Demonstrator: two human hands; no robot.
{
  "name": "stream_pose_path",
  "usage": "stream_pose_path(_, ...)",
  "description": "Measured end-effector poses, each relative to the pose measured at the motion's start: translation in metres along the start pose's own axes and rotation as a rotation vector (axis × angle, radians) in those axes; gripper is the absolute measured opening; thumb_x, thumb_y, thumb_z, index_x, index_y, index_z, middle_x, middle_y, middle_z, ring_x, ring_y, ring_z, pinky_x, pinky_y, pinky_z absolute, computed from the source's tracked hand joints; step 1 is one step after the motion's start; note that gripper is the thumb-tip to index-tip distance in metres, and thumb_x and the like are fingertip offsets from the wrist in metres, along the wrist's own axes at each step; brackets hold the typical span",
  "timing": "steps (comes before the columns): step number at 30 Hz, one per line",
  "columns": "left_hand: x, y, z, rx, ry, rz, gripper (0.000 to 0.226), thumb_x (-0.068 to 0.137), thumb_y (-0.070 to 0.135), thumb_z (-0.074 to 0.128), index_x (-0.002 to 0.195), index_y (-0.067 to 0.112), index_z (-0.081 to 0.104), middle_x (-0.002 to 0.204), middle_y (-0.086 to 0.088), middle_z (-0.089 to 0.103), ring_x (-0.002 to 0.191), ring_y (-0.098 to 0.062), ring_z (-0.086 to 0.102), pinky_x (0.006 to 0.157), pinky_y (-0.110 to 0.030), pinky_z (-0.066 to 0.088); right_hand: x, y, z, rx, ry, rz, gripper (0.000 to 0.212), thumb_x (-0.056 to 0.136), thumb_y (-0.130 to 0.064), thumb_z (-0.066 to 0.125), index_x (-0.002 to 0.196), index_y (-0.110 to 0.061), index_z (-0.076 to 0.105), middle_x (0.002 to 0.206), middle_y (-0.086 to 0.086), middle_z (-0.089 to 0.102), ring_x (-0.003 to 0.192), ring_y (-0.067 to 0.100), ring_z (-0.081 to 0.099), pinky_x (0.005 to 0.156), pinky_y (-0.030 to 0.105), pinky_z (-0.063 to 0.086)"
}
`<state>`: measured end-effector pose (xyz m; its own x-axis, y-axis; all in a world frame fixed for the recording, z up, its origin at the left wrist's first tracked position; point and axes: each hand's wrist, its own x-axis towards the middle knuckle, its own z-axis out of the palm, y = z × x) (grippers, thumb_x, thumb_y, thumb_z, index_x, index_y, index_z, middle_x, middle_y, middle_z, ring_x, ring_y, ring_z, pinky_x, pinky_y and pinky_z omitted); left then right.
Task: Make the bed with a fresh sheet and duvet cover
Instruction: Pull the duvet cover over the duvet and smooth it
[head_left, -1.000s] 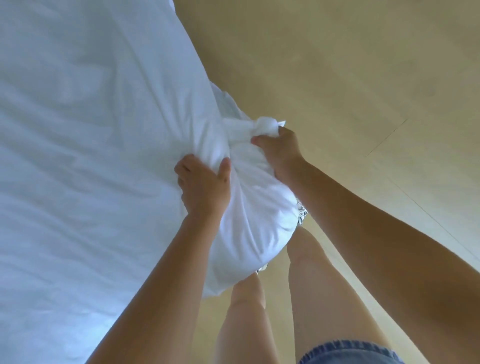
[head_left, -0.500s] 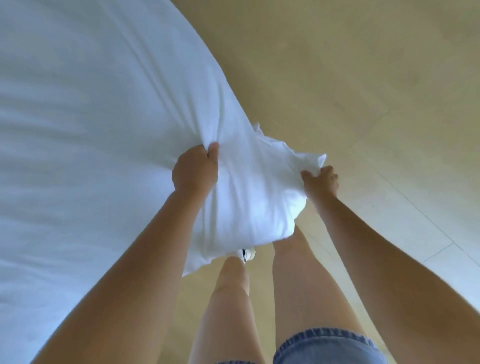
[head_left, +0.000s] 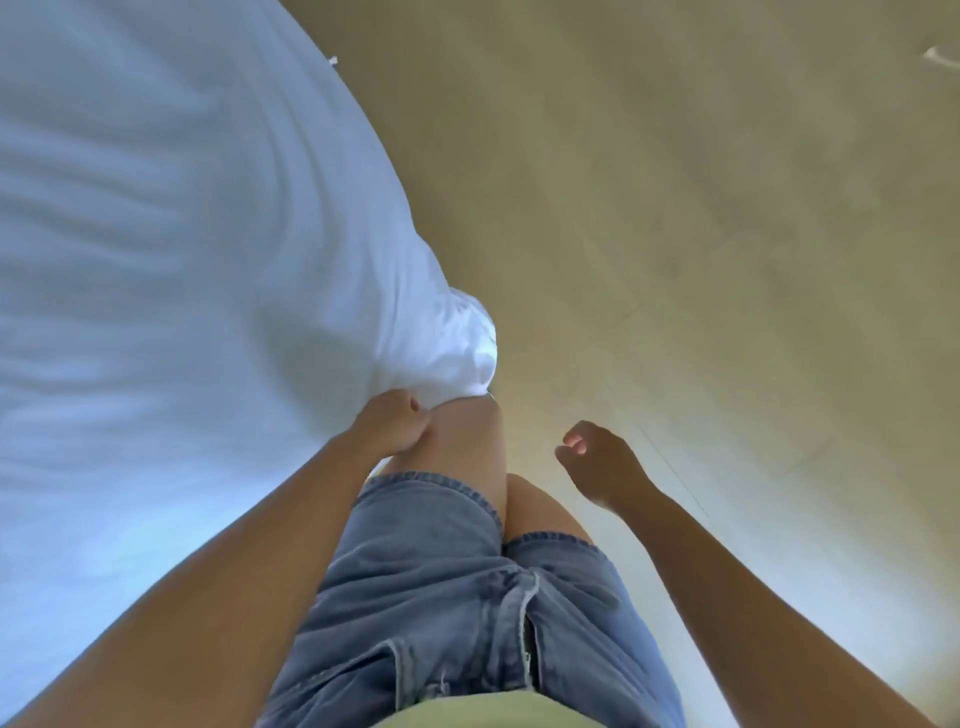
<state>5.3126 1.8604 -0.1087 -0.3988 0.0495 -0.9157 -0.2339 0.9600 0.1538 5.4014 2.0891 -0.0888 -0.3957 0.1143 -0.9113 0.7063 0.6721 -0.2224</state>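
Observation:
A white sheet (head_left: 156, 260) covers the bed and fills the left half of the head view, wrinkled and motion-blurred. Its bunched corner (head_left: 462, 353) hangs over the bed's near right corner. My left hand (head_left: 392, 426) grips the sheet just below that bunched corner, fingers curled into the cloth. My right hand (head_left: 597, 462) hovers over the floor to the right of the corner, fingers loosely curled, holding nothing and apart from the sheet.
Pale wooden floor (head_left: 675, 208) stretches along the right of the bed. My legs in denim shorts (head_left: 441, 571) stand against the bed's corner. A small white object (head_left: 940, 54) lies on the floor at far right.
My right hand has let go of the sheet corner and dropped away to the right. My left hand still holds the cloth, pulled lower beside my thigh. The view has swung down toward my legs.

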Motion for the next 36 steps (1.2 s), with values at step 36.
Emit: stream_pose_path(36, 0.144, 0.285, -0.533, -0.494, 0.215, 0.019, 0.016, 0.094, 0.03, 0.044, 0.082, 0.019, 0.046, 0.084, 0.005, 0.05, 0.077, -0.013, 0.047, 0.069, -0.024, 0.038, 0.232, -0.479, -0.583, -0.652, -0.103, -0.569, 0.007, 0.095, -0.027, 0.05, 0.098, -0.021, 0.053, 0.084, -0.009, 0.056, 0.074, 0.009, 0.052, 0.066, 0.021, 0.039)
